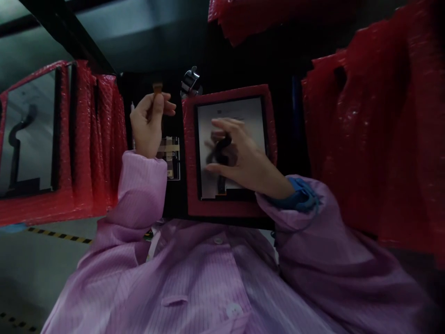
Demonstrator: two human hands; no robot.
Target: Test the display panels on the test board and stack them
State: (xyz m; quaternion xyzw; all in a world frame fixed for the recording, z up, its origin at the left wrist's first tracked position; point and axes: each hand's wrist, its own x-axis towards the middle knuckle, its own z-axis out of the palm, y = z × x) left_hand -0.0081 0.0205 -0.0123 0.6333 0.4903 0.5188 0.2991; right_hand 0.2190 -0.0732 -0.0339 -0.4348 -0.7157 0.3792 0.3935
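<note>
In the head view my left hand point(149, 123) is raised left of the middle, thumb and fingers closed on a small amber-brown strip point(157, 87) that looks like tape. My right hand point(245, 155) hovers over a flat screen panel point(248, 111), fingers apart and nothing clearly held. On the panel's pale face a curved black ribbon cable point(221, 157) shows, partly behind my fingers. The panel rests on a red bubble-wrap sheet or bag point(191, 176) whose border surrounds it. A blue band point(297, 195) circles my right wrist.
Stacked red bubble-wrap packs point(100, 139) stand at the left, with another panel point(31, 130) in front. More red bubble wrap point(361, 139) fills the right side. A shiny metal object point(190, 82) sits behind the panel. Small taped parts point(170, 157) lie beside my left wrist.
</note>
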